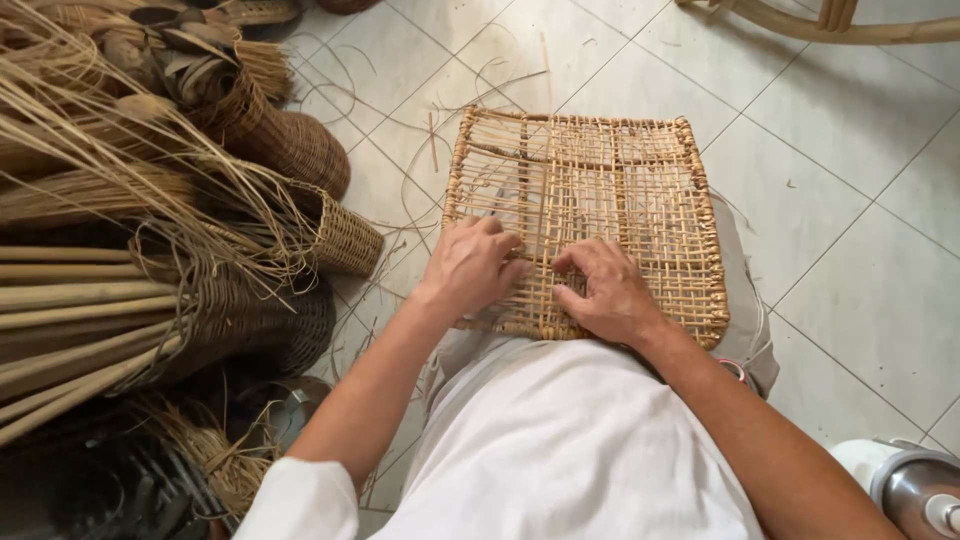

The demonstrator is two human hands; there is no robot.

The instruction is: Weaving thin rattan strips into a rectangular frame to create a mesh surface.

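Both hands sat on the woven rattan panel lying across the lap. My left hand pressed flat with fingers curled, and my right hand was pinching a strand at the near edge. The panel stretched away from me toward the tiled floor, and both hands were equally close to the strand. Baskets were off to my left.

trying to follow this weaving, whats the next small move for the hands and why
Probably draw the strand pinched by the right hand snug across, while the left hand presses the woven panel flat: both hands meet at the half-filled near rows, with open gaps beyond.
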